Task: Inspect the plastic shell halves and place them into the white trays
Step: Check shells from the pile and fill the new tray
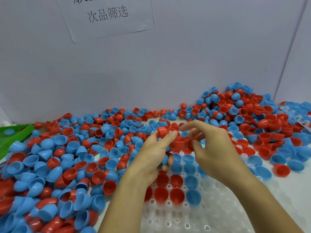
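Observation:
A white tray (210,214) with round sockets lies in front of me, and red and blue shell halves fill its far rows. My left hand (154,155) grips several shells: a red half (162,132) pinched at the thumb tip, a blue one (165,158) under curled fingers. My right hand (212,148) pinches a red shell half (191,143) between thumb and fingers, just above the tray's upper rows. Another red half (179,142) sits between the two hands.
Heaps of loose red and blue shell halves (67,157) cover the table left, behind and right of the tray. A green bin (15,133) stands far left. A second white tray (301,118) is far right. A wall with a paper notice (107,15) rises behind.

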